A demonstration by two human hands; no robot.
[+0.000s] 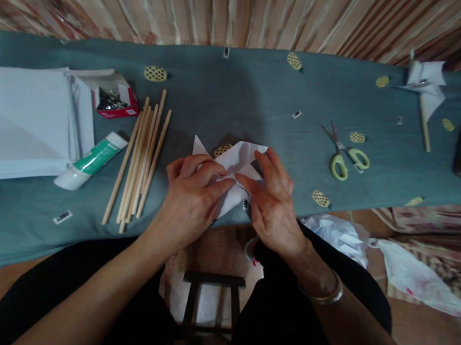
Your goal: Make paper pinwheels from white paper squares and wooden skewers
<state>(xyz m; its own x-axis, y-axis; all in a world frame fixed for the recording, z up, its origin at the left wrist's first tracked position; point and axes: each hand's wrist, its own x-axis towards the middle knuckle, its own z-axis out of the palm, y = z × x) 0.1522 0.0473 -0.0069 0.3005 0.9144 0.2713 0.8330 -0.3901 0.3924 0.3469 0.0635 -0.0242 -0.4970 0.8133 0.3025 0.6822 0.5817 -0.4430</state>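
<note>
Folded paper (241,155), held at the near edge of the surface (274,97)
The left hand (192,193) has its fingers pinched on the paper near the middle; the right hand (273,206) grasps its right side, thumb near the centre, fingertips at the upper corner. Wooden sticks (137,167) lie to the left beside a tube (98,156); opened scissors (340,146) and a pinwheel (430,93) lie to the right.
</note>
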